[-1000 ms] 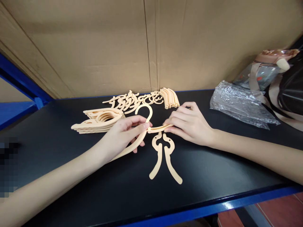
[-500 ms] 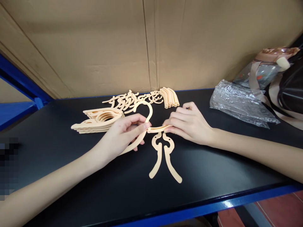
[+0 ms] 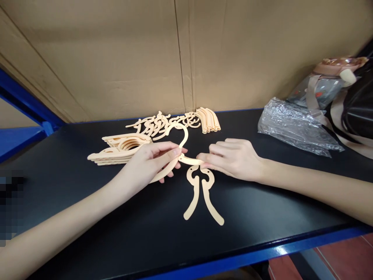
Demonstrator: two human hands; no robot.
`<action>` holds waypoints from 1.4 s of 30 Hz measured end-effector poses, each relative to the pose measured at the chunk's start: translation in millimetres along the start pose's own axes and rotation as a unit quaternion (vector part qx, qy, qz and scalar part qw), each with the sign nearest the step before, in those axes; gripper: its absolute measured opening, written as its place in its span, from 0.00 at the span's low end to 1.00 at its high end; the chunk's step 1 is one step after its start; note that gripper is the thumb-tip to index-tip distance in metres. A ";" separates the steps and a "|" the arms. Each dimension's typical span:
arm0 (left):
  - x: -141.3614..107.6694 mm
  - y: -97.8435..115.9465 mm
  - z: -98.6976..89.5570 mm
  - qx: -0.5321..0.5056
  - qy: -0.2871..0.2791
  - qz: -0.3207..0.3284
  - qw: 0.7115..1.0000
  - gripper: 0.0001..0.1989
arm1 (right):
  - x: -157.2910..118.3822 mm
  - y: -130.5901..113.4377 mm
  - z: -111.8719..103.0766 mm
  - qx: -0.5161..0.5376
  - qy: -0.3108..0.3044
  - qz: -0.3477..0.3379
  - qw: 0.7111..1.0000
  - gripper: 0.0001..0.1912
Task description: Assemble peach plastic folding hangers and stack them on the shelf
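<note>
Head view. We look down on a black bench (image 3: 87, 217) backed by cardboard (image 3: 116, 58). Our left hand (image 3: 145, 165) has its fingers closed on a peach plastic hook piece (image 3: 182, 134), pinched just below the hook's curve; the piece's long arm runs down under the palm. Our right hand (image 3: 233, 157) meets it from the other side, fingers curled and closed on a short arm piece (image 3: 190, 160), whose free end touches the hook piece at the left fingertips. How far that arm runs beneath the right palm we cannot tell.

Places, taken from the hook piece: just below it two loose arms (image 3: 202, 196) lie flat on the bench, heads together and tails splayed. Up and to the left sits a stack (image 3: 122, 149) of folded pieces. Directly behind it lies a spread of more parts (image 3: 175, 121), some flat and some bundled on edge. Well to the right is a crumpled clear bag (image 3: 294, 128), with a bottle (image 3: 329, 83) and a dark bag (image 3: 359, 109) beyond.

Handling, as we judge it: the pieces look thin, light and smooth, stiff along their length yet likely to flex if bent across the flat. The best hold seems to be on the broad flat faces close to the joint, as both hands have it, since the slim tails would give little control and the hook's curve could slip.
</note>
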State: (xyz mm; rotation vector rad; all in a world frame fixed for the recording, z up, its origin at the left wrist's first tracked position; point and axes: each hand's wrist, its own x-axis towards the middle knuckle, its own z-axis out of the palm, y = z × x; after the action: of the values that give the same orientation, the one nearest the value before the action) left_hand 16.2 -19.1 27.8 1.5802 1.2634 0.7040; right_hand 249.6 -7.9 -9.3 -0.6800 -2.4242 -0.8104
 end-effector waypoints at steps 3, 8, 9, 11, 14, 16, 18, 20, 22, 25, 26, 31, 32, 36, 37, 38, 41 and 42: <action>0.3 1.2 -0.2 0.012 0.014 0.004 1.000 0.11 | 1.1 -1.3 -1.4 -0.005 0.006 0.000 1.000 0.18; 1.2 3.2 1.5 0.009 0.029 -0.019 0.999 0.13 | 1.7 -0.8 -0.9 0.005 -0.005 0.008 1.000 0.19; 1.3 3.9 1.9 0.009 0.033 -0.021 0.999 0.13 | 1.5 -0.6 -0.5 0.009 -0.010 0.012 1.000 0.20; 1.4 4.9 2.3 0.010 0.038 -0.021 0.999 0.14 | 0.8 -0.3 0.6 0.015 -0.020 0.021 0.999 0.20; 2.0 4.4 2.0 0.013 0.030 -0.016 0.999 0.15 | -0.3 0.0 2.5 0.026 -0.040 0.035 0.998 0.22; 2.9 2.6 1.2 0.018 0.018 -0.012 1.000 0.16 | -0.9 0.3 3.9 0.034 -0.052 0.041 0.997 0.22; 3.9 0.3 0.1 0.024 0.005 -0.006 1.000 0.16 | -1.2 1.0 4.9 0.043 -0.060 0.046 0.996 0.23; 4.9 -2.0 -1.1 0.030 -0.003 0.000 1.000 0.17 | -1.2 1.9 5.4 0.057 -0.072 0.052 0.994 0.24; 5.8 -3.9 -2.1 0.034 -0.009 0.004 0.999 0.17 | -0.8 2.9 4.9 0.077 -0.087 0.060 0.991 0.25; 6.6 -6.4 -3.1 0.040 -0.016 0.009 0.999 0.18 | -0.4 4.1 3.3 0.122 -0.105 0.075 0.984 0.25; 6.8 -7.2 -3.2 0.042 -0.018 0.009 0.999 0.18 | -0.5 4.4 2.9 0.135 -0.109 0.079 0.982 0.25; 6.8 -9.8 -2.3 0.046 -0.029 -0.008 0.999 0.18 | -2.1 7.0 4.3 0.158 -0.112 0.073 0.978 0.25; 6.7 -10.0 -1.9 0.047 -0.031 -0.009 0.998 0.18 | -2.2 7.9 5.1 0.156 -0.110 0.070 0.979 0.25; 5.4 -10.0 0.1 0.066 -0.051 0.004 0.996 0.17 | -0.6 11.3 7.6 0.160 -0.080 0.061 0.982 0.23; 5.0 -9.9 0.7 0.074 -0.058 0.010 0.996 0.17 | 0.3 11.8 7.9 0.162 -0.069 0.057 0.983 0.23; 4.6 -9.8 1.4 0.082 -0.064 0.016 0.994 0.17 | 1.1 12.2 7.9 0.164 -0.058 0.053 0.983 0.22; 3.7 -9.5 3.2 0.104 -0.069 0.031 0.992 0.17 | 3.0 11.9 7.3 0.158 -0.032 0.049 0.986 0.19; 3.6 -9.4 3.7 0.110 -0.068 0.033 0.991 0.17 | 3.3 11.5 6.9 0.152 -0.025 0.053 0.987 0.18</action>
State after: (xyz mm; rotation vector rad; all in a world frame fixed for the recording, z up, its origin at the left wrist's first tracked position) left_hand 16.8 -16.8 17.3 1.8255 1.2247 0.5010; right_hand 251.9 5.6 -7.6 -0.7069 -2.4596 -0.3740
